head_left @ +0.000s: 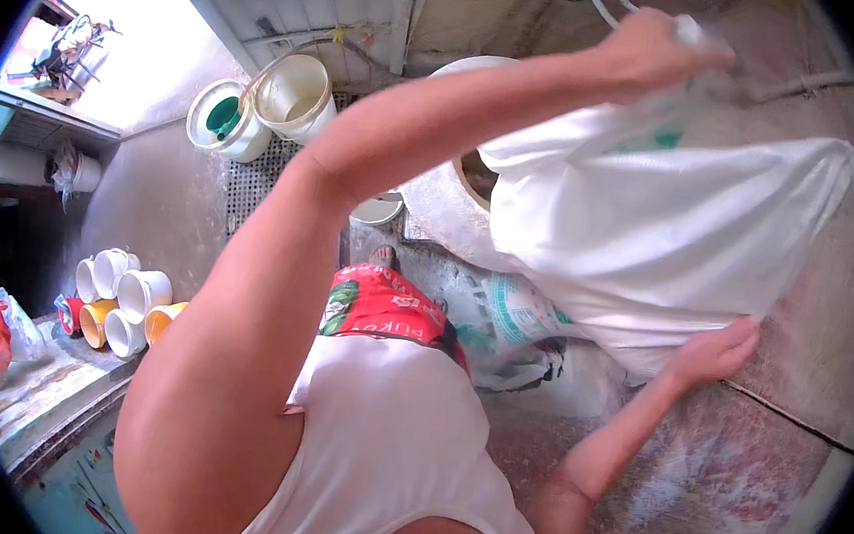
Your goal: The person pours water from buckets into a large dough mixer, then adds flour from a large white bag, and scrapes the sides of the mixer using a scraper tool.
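Note:
A large white woven sack (651,224) is stretched out in front of me to the right, partly over a round pale tub (439,203) whose dark opening shows at the sack's left edge. My left arm reaches across to the upper right. There my left hand (655,52) is closed on a bunched upper part of the sack, its fingers blurred by motion. Lower down, my right hand (713,352) grips the sack's near right edge. Under the sack lies another bag (519,309), white with green print.
Two white buckets (295,96) stand by the door, the left one (230,121) with something green inside. Several white and yellow pails (144,293) sit on the left worktop (61,389). A cable (791,416) runs along the right. Behind the tub is a white metal door (307,7).

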### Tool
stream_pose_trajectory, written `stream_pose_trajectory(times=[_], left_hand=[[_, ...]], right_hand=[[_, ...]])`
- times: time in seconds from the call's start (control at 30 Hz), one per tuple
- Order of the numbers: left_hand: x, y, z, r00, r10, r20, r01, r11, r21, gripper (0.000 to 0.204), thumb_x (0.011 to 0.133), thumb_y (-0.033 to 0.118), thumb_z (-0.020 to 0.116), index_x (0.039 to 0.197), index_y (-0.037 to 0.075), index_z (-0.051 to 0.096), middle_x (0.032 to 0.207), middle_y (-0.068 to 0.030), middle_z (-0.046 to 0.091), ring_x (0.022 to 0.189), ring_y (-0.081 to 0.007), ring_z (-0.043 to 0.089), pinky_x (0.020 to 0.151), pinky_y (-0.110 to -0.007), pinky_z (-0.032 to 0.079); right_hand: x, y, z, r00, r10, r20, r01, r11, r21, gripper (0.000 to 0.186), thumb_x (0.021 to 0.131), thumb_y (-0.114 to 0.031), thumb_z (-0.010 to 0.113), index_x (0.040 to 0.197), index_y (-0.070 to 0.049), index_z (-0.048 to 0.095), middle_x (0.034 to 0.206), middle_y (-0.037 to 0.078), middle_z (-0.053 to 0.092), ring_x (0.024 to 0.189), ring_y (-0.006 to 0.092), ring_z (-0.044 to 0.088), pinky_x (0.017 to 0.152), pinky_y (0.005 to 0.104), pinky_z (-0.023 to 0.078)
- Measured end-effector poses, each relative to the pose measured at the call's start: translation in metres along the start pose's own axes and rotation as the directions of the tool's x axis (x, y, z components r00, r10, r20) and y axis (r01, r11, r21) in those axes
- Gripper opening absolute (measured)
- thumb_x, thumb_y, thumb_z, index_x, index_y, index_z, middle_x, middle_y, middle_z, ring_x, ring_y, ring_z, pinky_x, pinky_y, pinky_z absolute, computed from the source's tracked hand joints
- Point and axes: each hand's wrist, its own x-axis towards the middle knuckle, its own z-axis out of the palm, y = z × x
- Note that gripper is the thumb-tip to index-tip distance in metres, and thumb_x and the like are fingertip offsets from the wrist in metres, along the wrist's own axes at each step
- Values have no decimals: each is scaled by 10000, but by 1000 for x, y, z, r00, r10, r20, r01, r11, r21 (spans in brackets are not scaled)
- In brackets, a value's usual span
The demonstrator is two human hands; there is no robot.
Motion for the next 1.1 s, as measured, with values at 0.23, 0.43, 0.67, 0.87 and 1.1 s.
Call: stream_pose_trajectory(times=[0.23, 0.43, 0.67, 0.87, 1.1], left_hand=[[38, -53, -44, 976, -199, -90, 192, 978, -82, 469, 715, 388, 656, 812, -71, 659, 729, -156, 626, 551, -239, 582, 500, -377, 457], [49, -113, -67, 927, -368, -67, 344, 908, -239, 310, 721, 309, 621, 791, 7, 634, 679, -94, 556, 498, -174, 470, 418, -341, 308], [62, -134, -66, 899, -439, -2, 421, 864, -274, 249, 741, 250, 603, 804, 12, 633, 696, -106, 571, 517, -208, 516, 428, -364, 356], [59, -143, -64, 855, -519, 9, 455, 742, -492, 205, 769, 201, 613, 866, 21, 633, 792, -122, 617, 617, -234, 597, 508, -378, 439], [55, -156, -57, 835, -540, 104, 489, 643, -590, 250, 776, 196, 676, 928, 2, 631, 907, -141, 638, 744, -236, 622, 600, -367, 474]], right_hand=[[96, -18, -1, 965, -261, 30, 263, 961, -89, 347, 989, -232, 475, 1029, 82, 617, 954, 206, 673, 847, 258, 642, 763, 351, 494], [135, -46, 13, 929, -353, 109, 367, 916, -163, 387, 983, -287, 470, 1013, 64, 630, 950, 209, 669, 836, 293, 633, 767, 355, 482], [173, -49, 17, 881, -441, 172, 470, 858, -206, 373, 981, -301, 466, 1020, 24, 646, 932, 166, 681, 810, 258, 623, 758, 333, 472], [211, -45, 13, 839, -499, 217, 544, 783, -302, 403, 986, -303, 422, 1161, 4, 618, 1111, 159, 657, 1031, 271, 615, 895, 332, 455], [222, -89, 24, 853, -455, 255, 515, 812, -273, 435, 989, -364, 405, 1208, -45, 604, 1149, 147, 646, 1075, 290, 605, 915, 335, 450]])
